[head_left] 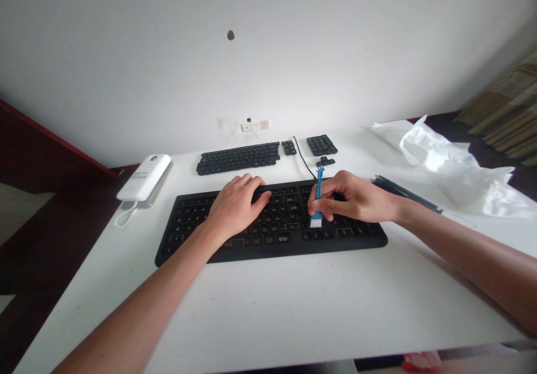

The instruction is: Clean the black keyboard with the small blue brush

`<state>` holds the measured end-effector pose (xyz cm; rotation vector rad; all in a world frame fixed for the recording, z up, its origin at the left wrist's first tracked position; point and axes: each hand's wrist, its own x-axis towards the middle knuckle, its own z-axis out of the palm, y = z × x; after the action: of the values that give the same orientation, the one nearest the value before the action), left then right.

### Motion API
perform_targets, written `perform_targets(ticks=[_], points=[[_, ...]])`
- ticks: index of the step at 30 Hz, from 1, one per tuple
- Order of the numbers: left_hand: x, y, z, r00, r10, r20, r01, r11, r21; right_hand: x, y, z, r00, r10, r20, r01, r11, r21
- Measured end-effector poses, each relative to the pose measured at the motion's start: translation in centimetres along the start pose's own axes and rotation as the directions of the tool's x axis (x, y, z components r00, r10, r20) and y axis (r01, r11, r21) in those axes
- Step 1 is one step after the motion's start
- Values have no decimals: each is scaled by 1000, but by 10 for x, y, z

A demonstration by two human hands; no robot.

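Blue brush (318, 194), white bristles (315, 223) pointing down, pinched firmly between thumb and fingers of the right hand (350, 198), tips over the keys of a black keyboard (272, 238) lying mid-tabletop (268, 307). Left hand (237, 206) released, holding nothing, fingers draped on the keys. Beyond the keyboard: rows of loose black keys (238, 158), thin black cable (302, 157). To its left, a white power bank (143, 177); to its right, a dark strip (406, 194) beside crumpled white plastic (453, 173).
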<state>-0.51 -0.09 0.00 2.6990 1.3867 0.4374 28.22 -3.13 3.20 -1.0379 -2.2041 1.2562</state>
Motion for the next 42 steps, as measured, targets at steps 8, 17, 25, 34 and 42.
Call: perform_targets(ticks=[8,17,25,34,42], points=[[0,-1,1,1000,3,-2,-3,1000,6,0,-4,5,998,13,61,-18,996,86],[-1,0,0,1000,2,1,-2,1000,2,-3,-4,6,995,13,95,-27,988,149],[-1,0,-1,1000,9,6,-9,1000,0,-3,-8,8,990,5,142,-28,986,165],[-1,-1,1,1000,10,3,-10,1000,7,-4,-10,9,986,-5,168,-22,987,159],[-1,-1,0,1000,4,12,-4,1000,-4,-4,-13,9,979,-31,200,2,990,142]])
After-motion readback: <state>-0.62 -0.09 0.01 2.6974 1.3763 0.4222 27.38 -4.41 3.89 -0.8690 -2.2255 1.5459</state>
